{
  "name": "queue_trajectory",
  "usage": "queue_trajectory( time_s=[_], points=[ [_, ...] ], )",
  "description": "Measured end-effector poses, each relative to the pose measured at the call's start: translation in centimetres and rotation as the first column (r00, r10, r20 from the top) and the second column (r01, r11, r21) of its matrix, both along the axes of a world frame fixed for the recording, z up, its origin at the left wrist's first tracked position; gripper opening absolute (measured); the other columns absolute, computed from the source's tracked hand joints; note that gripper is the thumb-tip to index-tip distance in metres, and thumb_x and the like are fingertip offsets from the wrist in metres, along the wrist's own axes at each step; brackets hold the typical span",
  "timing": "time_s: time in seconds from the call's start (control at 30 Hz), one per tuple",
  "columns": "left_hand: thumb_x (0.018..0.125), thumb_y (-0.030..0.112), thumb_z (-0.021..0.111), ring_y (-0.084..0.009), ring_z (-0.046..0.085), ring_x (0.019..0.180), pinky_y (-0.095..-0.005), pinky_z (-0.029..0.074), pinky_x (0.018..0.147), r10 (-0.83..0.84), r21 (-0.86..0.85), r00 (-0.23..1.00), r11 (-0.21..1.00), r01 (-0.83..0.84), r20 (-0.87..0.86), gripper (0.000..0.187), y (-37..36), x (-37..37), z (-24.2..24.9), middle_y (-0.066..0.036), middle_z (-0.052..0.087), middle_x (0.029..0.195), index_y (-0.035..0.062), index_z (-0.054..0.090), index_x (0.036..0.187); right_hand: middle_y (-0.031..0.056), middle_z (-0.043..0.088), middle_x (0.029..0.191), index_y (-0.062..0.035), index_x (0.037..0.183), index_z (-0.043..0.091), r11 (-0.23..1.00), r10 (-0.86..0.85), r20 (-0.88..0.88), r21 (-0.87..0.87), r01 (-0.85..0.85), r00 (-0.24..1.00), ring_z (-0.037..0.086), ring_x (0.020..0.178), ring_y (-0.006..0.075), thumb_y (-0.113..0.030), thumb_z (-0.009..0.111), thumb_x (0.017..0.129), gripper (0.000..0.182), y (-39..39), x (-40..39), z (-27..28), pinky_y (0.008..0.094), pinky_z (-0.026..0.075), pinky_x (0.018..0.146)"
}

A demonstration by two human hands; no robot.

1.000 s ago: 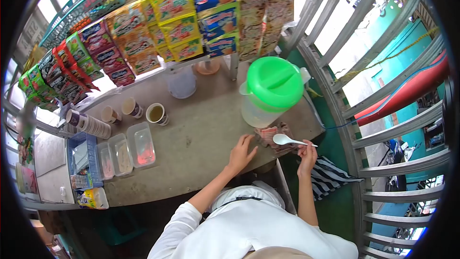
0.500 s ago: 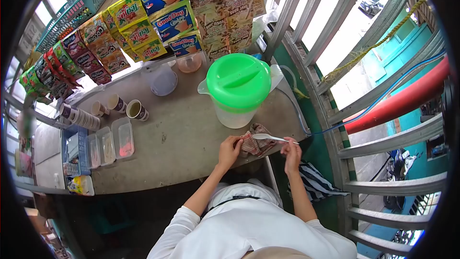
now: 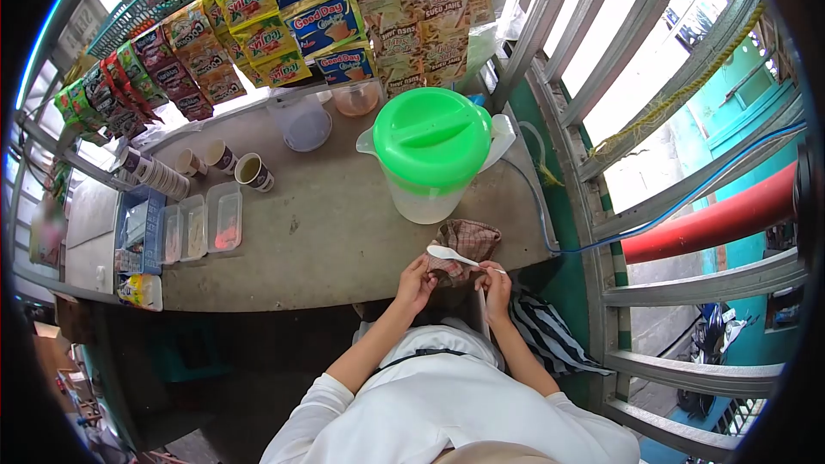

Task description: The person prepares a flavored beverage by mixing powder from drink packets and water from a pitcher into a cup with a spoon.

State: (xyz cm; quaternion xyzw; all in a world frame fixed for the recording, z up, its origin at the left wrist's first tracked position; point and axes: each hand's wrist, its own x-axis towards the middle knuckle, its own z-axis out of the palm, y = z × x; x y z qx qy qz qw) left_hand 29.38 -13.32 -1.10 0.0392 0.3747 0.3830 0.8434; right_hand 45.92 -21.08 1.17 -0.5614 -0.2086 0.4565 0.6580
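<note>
My right hand [image 3: 496, 292] is closed on the thin handle of a white plastic spoon [image 3: 444, 253], whose bowl points to the left. A brown-red checked cloth [image 3: 474, 241] lies crumpled at the table's front edge, behind and under the spoon. My left hand [image 3: 415, 287] pinches the cloth's near left corner, close to the spoon's bowl. Just beyond the cloth stands a clear plastic pitcher [image 3: 421, 206] with a green lid [image 3: 434, 137], its spout facing left and its handle right.
Paper cups [image 3: 254, 172] and a cup stack stand at the left, behind clear containers [image 3: 225, 219] and a blue basket [image 3: 137, 222]. Drink sachets [image 3: 326, 21] hang along the back. Metal bars [image 3: 687, 288] and a striped black-and-white cloth [image 3: 550, 335] are at the right.
My right hand has moved left and nearer my body with the spoon, towards my left hand. The spoon's bowl has shifted left over the cloth, and the cloth is bunched differently.
</note>
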Motion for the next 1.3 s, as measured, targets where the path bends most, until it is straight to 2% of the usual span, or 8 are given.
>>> queue_trajectory(
  time_s=[0.27, 0.53, 0.73, 0.93, 1.03, 1.13, 1.27, 1.3],
  points=[
    [0.095, 0.021, 0.059, -0.0064, 0.054, 0.064, -0.0193, 0.049, 0.057, 0.064, 0.074, 0.993, 0.996, -0.057, -0.099, 0.022, 0.6, -0.1, 1.6, 0.003, 0.06, 0.079, 0.0081, 0.062, 0.113, 0.0106, 0.068, 0.082, -0.001, 0.097, 0.062, 0.98, -0.193, 0.03, -0.04, 0.195, 0.981, 0.053, 0.056, 0.0084, -0.023, 0.05, 0.096, 0.024, -3.2, 3.7, 1.2, 0.0213, 0.037, 0.05],
    [0.095, 0.019, 0.059, -0.0071, 0.057, 0.067, -0.0204, 0.05, 0.057, -0.068, 0.142, 0.988, 0.986, 0.088, -0.136, 0.025, 1.2, -0.7, 1.1, 0.001, 0.062, 0.085, 0.0072, 0.06, 0.117, 0.0106, 0.069, 0.082, 0.0024, 0.105, 0.062, 0.971, -0.237, -0.203, -0.074, 0.226, 0.95, 0.052, 0.052, 0.0063, -0.023, 0.054, 0.097, 0.028, 2.7, -1.6, 4.2, 0.0197, 0.035, 0.045],
    [0.095, 0.019, 0.059, -0.0109, 0.062, 0.08, -0.0257, 0.053, 0.069, -0.172, 0.12, 0.985, 0.978, 0.169, 0.016, 0.026, 4.4, -3.0, 0.3, 0.0, 0.064, 0.093, 0.0099, 0.06, 0.12, 0.0109, 0.066, 0.076, 0.0009, 0.099, 0.062, 0.867, -0.438, 0.13, -0.199, 0.456, 0.889, 0.047, 0.045, 0.0085, -0.02, 0.051, 0.097, 0.024, 1.6, -4.9, -0.2, 0.0209, 0.034, 0.041],
    [0.094, 0.023, 0.061, -0.0148, 0.063, 0.096, -0.0294, 0.054, 0.076, -0.316, 0.175, 0.946, 0.929, 0.325, -0.077, 0.036, 7.8, -10.2, 2.8, -0.005, 0.061, 0.119, 0.0075, 0.054, 0.126, 0.0042, 0.059, 0.072, -0.0016, 0.088, 0.061, 0.744, -0.582, 0.536, 0.049, 0.666, 0.612, 0.045, 0.055, 0.0064, -0.014, 0.046, 0.098, 0.022, -0.8, -8.5, 3.5, 0.0215, 0.034, 0.05],
    [0.093, 0.023, 0.061, -0.0164, 0.063, 0.095, -0.0302, 0.054, 0.076, -0.311, 0.191, 0.92, 0.914, 0.359, -0.239, 0.037, 9.5, -16.0, 3.0, -0.005, 0.061, 0.116, 0.0073, 0.054, 0.125, 0.009, 0.058, 0.08, 0.001, 0.08, 0.057, 0.783, -0.528, 0.744, 0.24, 0.574, 0.409, 0.052, 0.074, 0.0145, -0.016, 0.039, 0.098, 0.03, 2.9, -14.0, 8.3, 0.0291, 0.042, 0.068],
    [0.093, 0.019, 0.061, -0.0148, 0.063, 0.091, -0.0288, 0.053, 0.074, -0.15, 0.291, 0.881, 0.908, 0.303, -0.449, 0.025, 11.2, -22.4, 3.8, -0.004, 0.062, 0.106, 0.0057, 0.059, 0.114, 0.0124, 0.057, 0.088, 0.0032, 0.081, 0.057, 0.82, -0.567, 0.801, 0.529, 0.218, 0.192, 0.055, 0.079, 0.0198, -0.015, 0.038, 0.096, 0.03, 10.9, -21.5, 13.5, 0.0323, 0.045, 0.076],
    [0.09, 0.013, 0.062, -0.013, 0.061, 0.087, -0.0266, 0.052, 0.068, 0.31, 0.648, 0.674, 0.686, 0.331, -0.671, 0.014, 13.1, -31.2, 6.9, -0.004, 0.061, 0.098, 0.0031, 0.063, 0.1, 0.0123, 0.055, 0.103, 0.0013, 0.093, 0.062, 0.958, -0.113, 0.72, 0.262, -0.118, 0.685, 0.056, 0.082, 0.0173, -0.004, 0.048, 0.088, 0.016, 20.0, -28.8, 12.7, 0.0257, 0.047, 0.069],
    [0.089, 0.012, 0.062, -0.0129, 0.061, 0.088, -0.0258, 0.052, 0.068, 0.356, 0.66, 0.63, 0.667, 0.346, -0.69, 0.013, 13.7, -33.3, 8.5, -0.004, 0.061, 0.099, 0.0028, 0.063, 0.099, 0.0111, 0.054, 0.103, -0.0013, 0.099, 0.063, 0.981, -0.006, 0.78, 0.127, -0.149, 0.626, 0.055, 0.084, 0.0157, -0.001, 0.051, 0.085, 0.019, 22.3, -30.5, 12.6, 0.0234, 0.047, 0.066]
  ],
)
